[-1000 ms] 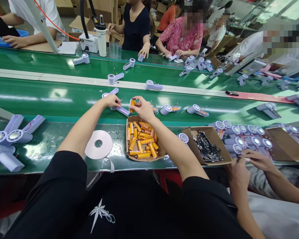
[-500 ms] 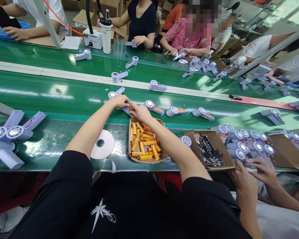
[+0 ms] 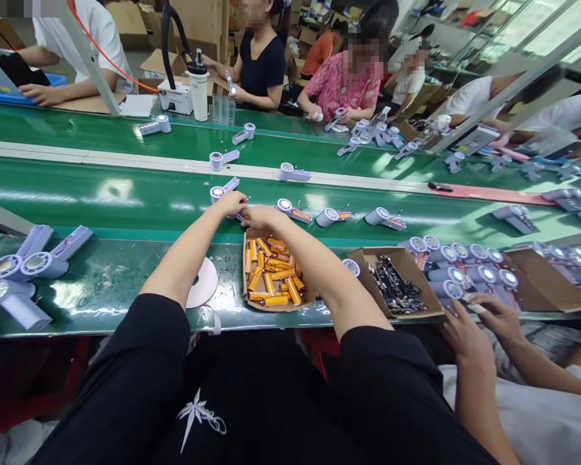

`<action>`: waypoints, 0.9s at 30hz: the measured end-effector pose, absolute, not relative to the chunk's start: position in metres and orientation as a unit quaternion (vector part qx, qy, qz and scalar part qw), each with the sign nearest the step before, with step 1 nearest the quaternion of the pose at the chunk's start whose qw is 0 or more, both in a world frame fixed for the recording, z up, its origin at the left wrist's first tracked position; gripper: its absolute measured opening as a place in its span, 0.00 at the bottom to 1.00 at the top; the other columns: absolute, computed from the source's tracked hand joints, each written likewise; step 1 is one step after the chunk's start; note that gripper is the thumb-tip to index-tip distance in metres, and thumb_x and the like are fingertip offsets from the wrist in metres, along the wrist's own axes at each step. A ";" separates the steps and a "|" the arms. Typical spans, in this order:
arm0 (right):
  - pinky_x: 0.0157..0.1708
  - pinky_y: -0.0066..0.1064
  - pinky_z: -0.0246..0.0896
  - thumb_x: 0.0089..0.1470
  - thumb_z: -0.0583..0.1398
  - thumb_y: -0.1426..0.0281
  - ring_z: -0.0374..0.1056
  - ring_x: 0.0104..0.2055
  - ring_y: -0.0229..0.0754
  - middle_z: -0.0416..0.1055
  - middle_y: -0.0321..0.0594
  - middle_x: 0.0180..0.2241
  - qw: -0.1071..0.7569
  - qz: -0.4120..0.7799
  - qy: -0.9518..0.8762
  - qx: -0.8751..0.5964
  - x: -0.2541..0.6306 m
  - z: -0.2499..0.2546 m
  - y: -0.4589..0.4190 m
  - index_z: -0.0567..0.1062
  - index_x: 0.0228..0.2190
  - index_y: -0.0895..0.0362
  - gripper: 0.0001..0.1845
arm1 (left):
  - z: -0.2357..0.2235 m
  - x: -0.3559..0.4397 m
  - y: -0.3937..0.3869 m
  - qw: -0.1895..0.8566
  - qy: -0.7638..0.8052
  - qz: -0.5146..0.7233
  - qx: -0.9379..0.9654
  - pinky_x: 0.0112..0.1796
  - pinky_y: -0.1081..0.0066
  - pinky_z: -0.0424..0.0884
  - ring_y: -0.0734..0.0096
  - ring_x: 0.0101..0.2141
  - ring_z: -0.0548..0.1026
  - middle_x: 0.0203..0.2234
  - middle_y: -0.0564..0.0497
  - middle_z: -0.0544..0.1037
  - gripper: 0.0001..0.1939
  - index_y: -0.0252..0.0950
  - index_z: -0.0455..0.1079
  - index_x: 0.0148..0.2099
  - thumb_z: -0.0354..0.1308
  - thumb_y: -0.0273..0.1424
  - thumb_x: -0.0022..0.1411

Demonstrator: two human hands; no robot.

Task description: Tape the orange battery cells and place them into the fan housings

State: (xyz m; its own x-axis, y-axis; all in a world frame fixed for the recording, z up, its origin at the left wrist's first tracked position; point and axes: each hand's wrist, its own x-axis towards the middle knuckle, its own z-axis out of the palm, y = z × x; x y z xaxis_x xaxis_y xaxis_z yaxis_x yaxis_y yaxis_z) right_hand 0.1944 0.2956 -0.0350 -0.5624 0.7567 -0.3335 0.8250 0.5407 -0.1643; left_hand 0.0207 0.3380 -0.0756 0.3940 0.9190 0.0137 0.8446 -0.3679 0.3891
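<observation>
My left hand (image 3: 233, 203) is closed on a lilac handheld fan body (image 3: 234, 215) over the near edge of the green belt, hiding most of it. My right hand (image 3: 260, 218) meets it from the right, fingers pinched at the fan's open handle, where a sliver of orange battery shows. Just below my right hand, a cardboard box (image 3: 246, 299) holds many orange batteries (image 3: 274, 274). Another fan body (image 3: 217, 193) lies just beyond my left hand. Partly behind my left forearm is a flat white roll (image 3: 207, 284) with a loose strip.
Fan bodies with orange batteries (image 3: 290, 210) lie along the green belt (image 3: 164, 200). Several fans (image 3: 43, 261) rest at left. On the right are a box of black parts (image 3: 397, 284), grouped fans (image 3: 465, 261) and a co-worker's hands (image 3: 469, 329). Other people sit across the belt.
The view has shifted a little. My hands stay together at the fan body, the right hand now covering more of its handle. Across the belt, a co-worker has raised a fan.
</observation>
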 end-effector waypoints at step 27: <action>0.51 0.41 0.72 0.71 0.62 0.53 0.82 0.50 0.59 0.87 0.54 0.47 0.113 -0.233 0.811 0.525 0.255 -0.058 0.326 0.87 0.49 0.60 0.24 | -0.079 0.068 0.334 0.128 0.583 0.094 0.797 0.54 0.60 0.69 0.49 0.51 0.79 0.47 0.38 0.86 0.14 0.36 0.84 0.50 0.58 0.33 0.71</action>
